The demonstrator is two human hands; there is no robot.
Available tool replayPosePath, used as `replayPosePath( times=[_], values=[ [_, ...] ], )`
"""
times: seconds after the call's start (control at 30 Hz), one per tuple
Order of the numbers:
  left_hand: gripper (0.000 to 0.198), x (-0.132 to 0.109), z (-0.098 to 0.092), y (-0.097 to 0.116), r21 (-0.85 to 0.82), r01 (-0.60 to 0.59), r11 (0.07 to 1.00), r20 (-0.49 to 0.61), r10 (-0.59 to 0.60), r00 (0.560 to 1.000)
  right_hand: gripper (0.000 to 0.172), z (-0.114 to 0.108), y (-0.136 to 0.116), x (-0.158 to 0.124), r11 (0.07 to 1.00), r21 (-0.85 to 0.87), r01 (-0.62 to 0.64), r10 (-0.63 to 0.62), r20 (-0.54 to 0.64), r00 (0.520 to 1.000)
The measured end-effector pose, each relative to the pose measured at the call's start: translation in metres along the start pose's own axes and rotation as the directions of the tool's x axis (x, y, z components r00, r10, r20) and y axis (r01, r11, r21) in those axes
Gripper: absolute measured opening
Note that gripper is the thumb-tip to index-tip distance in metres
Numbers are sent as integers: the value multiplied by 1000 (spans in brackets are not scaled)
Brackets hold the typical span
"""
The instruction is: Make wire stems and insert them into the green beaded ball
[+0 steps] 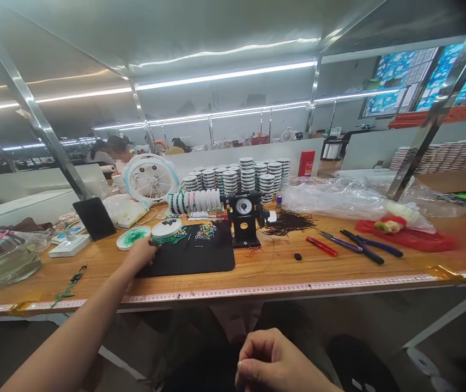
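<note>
Along the left edge of a black rectangular mat (200, 261), the person's left hand (140, 253) reaches down with bent fingers; their tips are partly hidden, so I cannot tell whether they grasp anything. Just beyond them sit a round white dish of green beads (119, 240) and, at the mat's far left corner, a round white disc (159, 232) bearing small dark pieces, with green cords (169, 239) below its near rim. Right of the disc, a scatter of multicoloured and silvery beads (206, 231) lies near the mat's far edge, while the mat's near half shows open black surface. Close against its right edge stands a black metal machine with a round dial (236, 218). Between the mat and the pink-and-white measuring tape (216, 294) along the table's front edge, a narrow strip of brown wooden tabletop (273, 272) shows, widening to the right as far as a red-handled tool (321, 246) and blue-and-black-handled pliers (374, 245). Nearer the camera than that front edge, well apart from the mat, the right hand (271, 356) has its fingers curled toward the thumb; whether they pinch something tiny I cannot tell.
</note>
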State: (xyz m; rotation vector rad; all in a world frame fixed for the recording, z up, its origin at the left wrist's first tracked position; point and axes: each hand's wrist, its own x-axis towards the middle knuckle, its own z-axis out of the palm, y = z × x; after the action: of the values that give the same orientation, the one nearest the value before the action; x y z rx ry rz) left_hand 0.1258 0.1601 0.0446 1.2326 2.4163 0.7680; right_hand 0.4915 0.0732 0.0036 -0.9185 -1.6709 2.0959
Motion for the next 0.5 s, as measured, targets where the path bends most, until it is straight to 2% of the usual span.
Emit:
replayPosePath(
  times=[0.17,0.3,0.5],
  values=[
    [32,8,1,-7,44,-4,999,92,0,996,19,-4,8,0,1000,-11,-29,28,-25,999],
    [29,4,-3,-15,15,-50,999,101,48,994,19,-5,11,1,998,-13,-57,56,-37,998],
    [37,-6,-9,-22,-92,-83,992,133,95,986,16,-5,8,4,974,-218,56,-94,-168,981]
  ],
)
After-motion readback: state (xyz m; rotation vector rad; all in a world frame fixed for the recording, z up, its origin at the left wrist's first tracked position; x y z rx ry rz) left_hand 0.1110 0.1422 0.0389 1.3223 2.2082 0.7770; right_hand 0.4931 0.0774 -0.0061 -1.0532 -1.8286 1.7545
